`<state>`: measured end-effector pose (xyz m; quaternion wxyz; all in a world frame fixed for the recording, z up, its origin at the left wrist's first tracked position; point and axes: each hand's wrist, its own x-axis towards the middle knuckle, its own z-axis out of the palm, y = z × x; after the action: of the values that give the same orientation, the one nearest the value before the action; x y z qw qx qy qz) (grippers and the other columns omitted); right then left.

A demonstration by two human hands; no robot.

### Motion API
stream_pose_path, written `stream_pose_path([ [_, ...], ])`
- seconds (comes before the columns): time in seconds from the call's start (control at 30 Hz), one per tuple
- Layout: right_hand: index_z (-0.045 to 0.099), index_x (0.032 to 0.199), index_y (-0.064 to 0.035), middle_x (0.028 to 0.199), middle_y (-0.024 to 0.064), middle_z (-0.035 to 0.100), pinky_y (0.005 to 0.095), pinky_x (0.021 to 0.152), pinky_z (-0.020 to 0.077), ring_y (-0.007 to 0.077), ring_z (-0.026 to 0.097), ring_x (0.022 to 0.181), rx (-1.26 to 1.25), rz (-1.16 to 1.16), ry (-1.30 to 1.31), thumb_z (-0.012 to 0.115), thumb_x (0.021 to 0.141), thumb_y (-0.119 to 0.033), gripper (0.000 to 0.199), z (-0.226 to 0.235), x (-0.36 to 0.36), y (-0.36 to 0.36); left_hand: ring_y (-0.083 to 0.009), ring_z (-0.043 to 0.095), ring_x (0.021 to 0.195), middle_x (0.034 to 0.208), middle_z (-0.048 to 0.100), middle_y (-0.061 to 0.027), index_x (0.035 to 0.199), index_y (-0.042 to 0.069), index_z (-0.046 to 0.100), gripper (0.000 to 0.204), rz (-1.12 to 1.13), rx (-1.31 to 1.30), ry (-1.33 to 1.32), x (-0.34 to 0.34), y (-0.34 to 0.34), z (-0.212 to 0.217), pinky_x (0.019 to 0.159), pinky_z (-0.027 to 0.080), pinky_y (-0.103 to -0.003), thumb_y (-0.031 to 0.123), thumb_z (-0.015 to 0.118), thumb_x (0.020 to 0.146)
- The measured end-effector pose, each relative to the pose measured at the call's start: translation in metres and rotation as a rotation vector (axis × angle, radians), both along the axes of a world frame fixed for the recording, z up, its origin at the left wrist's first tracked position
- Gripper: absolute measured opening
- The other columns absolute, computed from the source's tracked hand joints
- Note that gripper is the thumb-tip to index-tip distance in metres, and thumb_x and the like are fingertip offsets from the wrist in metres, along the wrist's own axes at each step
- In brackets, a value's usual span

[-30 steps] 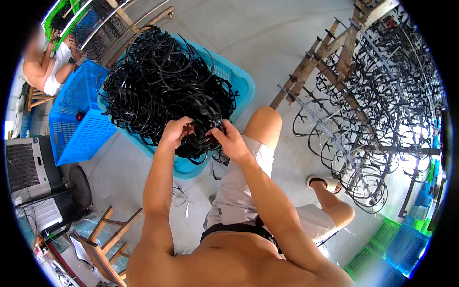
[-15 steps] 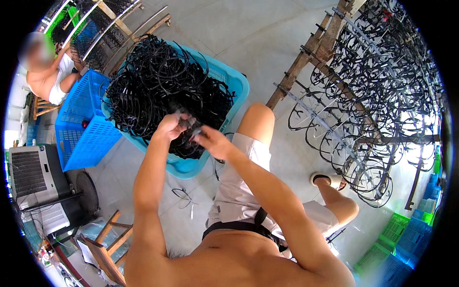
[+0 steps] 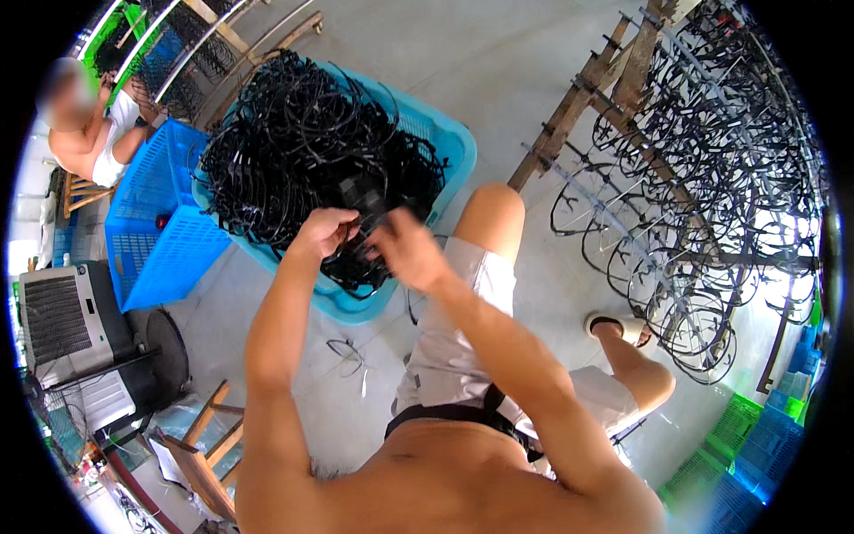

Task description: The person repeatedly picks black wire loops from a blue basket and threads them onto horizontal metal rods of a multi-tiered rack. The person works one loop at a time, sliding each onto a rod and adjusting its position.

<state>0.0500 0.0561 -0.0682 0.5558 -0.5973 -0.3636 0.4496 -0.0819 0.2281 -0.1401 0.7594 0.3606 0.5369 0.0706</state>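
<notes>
A light-blue plastic basket (image 3: 458, 151) is heaped with thin black loops (image 3: 267, 151), tangled together, some with small black fittings. Over its near side, my left hand (image 3: 327, 233) is closed, thumb and fingers pinched together. My right hand (image 3: 411, 254) is just to its right, blurred, with its fingers curled in toward the left hand. A smeared dark piece (image 3: 365, 196) shows just beyond and between the hands. What exactly my fingers grip is too blurred to make out against the black heap.
Right of me, a wooden rack (image 3: 569, 111) with metal rods carries many black loops (image 3: 712, 160). A blue crate (image 3: 151, 231) stands left of the basket. A loose loop (image 3: 345, 351) lies on the floor. At far left sits another person (image 3: 84, 147). Green crates (image 3: 734, 423) are stacked at lower right.
My right hand has shifted slightly right and is more blurred. The dark piece between the hands now shows farther up, past the fingers. The whole view has shifted slightly.
</notes>
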Motion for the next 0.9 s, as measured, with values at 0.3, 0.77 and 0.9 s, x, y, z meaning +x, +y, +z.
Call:
stream_pose_path([
  [0.3, 0.056, 0.098, 0.0062, 0.073, 0.0118, 0.064, 0.0277, 0.05, 0.0465, 0.0166, 0.058, 0.056, -0.166, -0.314, 0.567, 0.052, 0.089, -0.013, 0.021, 0.032, 0.07, 0.002, -0.0263, 0.062, 0.067, 0.076, 0.064, -0.0145, 0.075, -0.003, 0.062, 0.039, -0.471, 0.7, 0.478, 0.0, -0.027, 0.008, 0.069, 0.051, -0.037, 0.034, 0.063, 0.082],
  [0.77, 0.051, 0.116, 0.0057, 0.103, 0.0084, 0.059, 0.0252, 0.08, 0.0458, 0.0136, 0.056, 0.091, 0.061, -0.253, 0.5, 0.051, 0.095, -0.019, 0.032, 0.09, 0.095, -0.185, -0.0297, 0.054, 0.112, 0.123, 0.056, -0.0162, 0.117, 0.003, 0.054, 0.036, -0.107, -0.44, -0.858, 0.147, -0.238, 0.155, 0.097, 0.042, -0.043, 0.016, 0.053, 0.084],
  [0.9, 0.054, 0.109, 0.0026, 0.097, 0.0147, 0.059, 0.0354, 0.081, 0.0465, 0.0261, 0.058, 0.09, -0.013, -0.611, -0.221, 0.06, 0.089, -0.018, 0.03, 0.099, 0.094, -0.254, -0.031, 0.049, 0.115, 0.116, 0.059, -0.0136, 0.106, 0.005, 0.054, 0.029, -0.061, -0.465, -0.838, 0.184, -0.295, 0.145, 0.104, 0.035, -0.045, 0.02, 0.056, 0.081],
])
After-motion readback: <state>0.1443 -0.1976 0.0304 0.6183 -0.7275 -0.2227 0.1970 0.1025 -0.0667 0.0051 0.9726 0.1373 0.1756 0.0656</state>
